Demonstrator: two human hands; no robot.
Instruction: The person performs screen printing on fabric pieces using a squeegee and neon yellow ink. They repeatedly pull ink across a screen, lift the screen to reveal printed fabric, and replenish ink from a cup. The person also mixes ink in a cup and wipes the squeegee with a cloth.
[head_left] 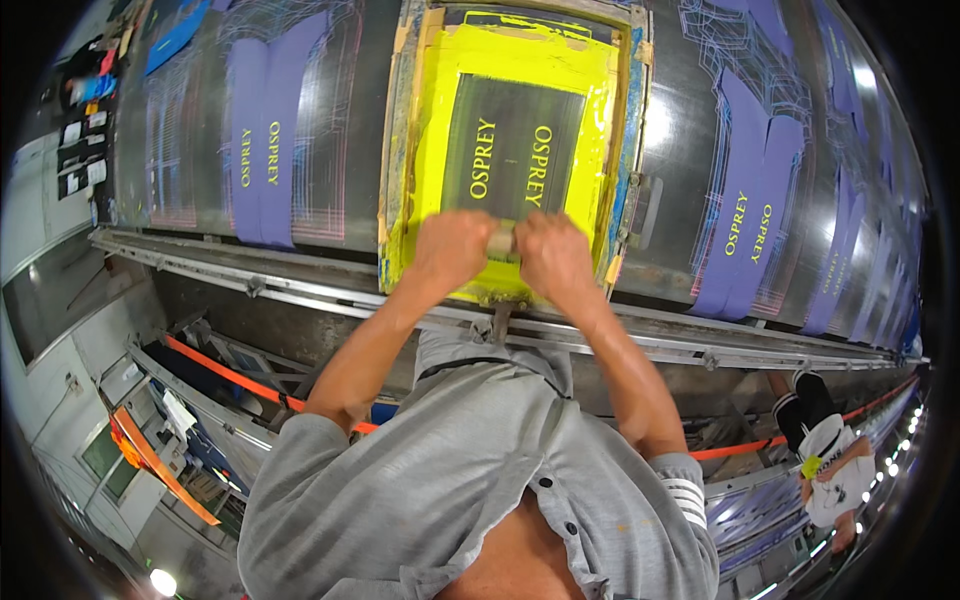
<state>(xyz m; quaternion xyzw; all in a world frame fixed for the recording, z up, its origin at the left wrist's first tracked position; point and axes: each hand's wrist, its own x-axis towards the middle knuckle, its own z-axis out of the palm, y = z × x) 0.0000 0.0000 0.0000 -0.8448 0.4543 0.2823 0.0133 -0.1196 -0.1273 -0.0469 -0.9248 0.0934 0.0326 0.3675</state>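
A printing screen [519, 92] lies on the long dark table in front of me, inside a worn frame [634, 120]. Bright yellow ink [440, 110] is spread around its grey mesh window, which carries two rows of lettering. At the near end of the screen, both fists grip one squeegee [502, 245]. My left hand [455, 250] is closed on its left part and my right hand [556, 255] on its right part. Only a short piece of the handle shows between them; my fists hide most of the squeegee, and its blade cannot be made out.
Purple fabric pieces [262, 90] with yellow lettering lie on the table left of the screen; more purple pieces [738, 170] lie to the right. A metal rail [330, 300] runs along the near table edge. Another person [835, 460] is behind at the right, near an orange strip [740, 450].
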